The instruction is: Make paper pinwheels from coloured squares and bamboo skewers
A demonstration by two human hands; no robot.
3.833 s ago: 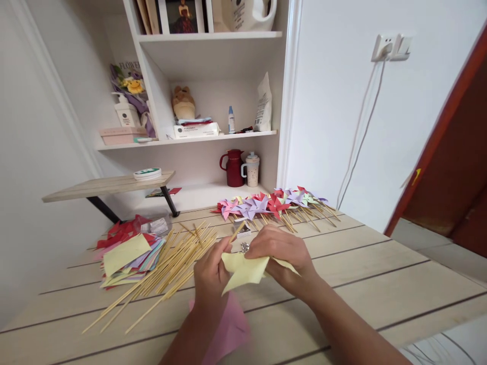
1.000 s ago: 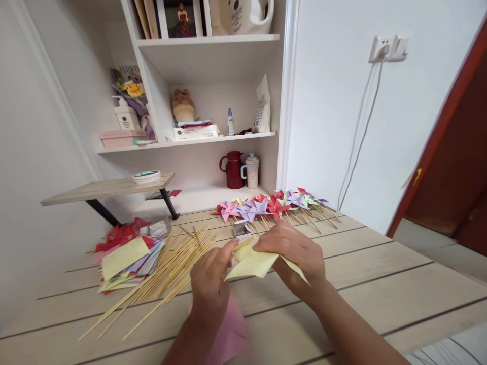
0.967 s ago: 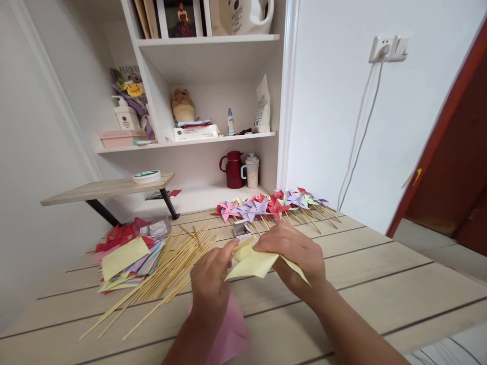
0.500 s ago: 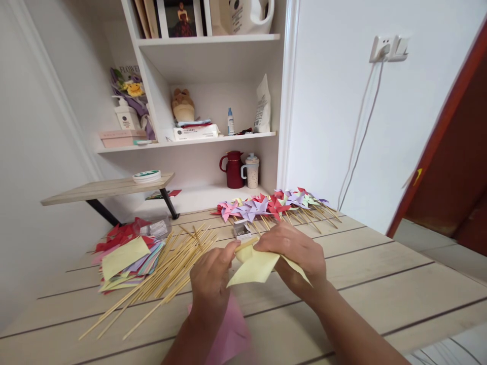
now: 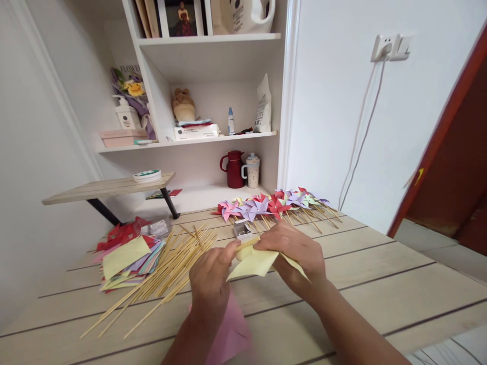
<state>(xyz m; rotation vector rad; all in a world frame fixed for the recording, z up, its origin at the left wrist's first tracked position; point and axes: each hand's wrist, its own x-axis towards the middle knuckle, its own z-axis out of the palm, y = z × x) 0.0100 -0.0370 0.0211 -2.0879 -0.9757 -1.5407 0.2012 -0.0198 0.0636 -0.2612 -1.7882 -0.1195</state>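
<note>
Between my two hands, above the table, is a pale yellow paper pinwheel (image 5: 255,264) with its blades hanging down. A short length of thin wooden stick (image 5: 247,244) shows along its top. My left hand (image 5: 210,276) is closed, its thumb and fingers pinching the stick's left end. From the right, my right hand (image 5: 294,253) is closed over the pinwheel, and its fingers hide the middle of the paper. Below my left forearm lies a pink paper piece (image 5: 230,329), partly covered. A small open box (image 5: 242,230) with tiny metallic bits stands just beyond my hands.
Loose wooden sticks (image 5: 173,274) lie left of my hands, beside a stack of coloured paper (image 5: 125,258) and a clear plastic box (image 5: 158,228). Finished pinwheels (image 5: 266,205) line the table's back edge. A small raised wooden stand (image 5: 108,187) is at the back left.
My hands keep their hold on the paper and stick almost in place. The yellow paper's lower edge has lifted slightly.
</note>
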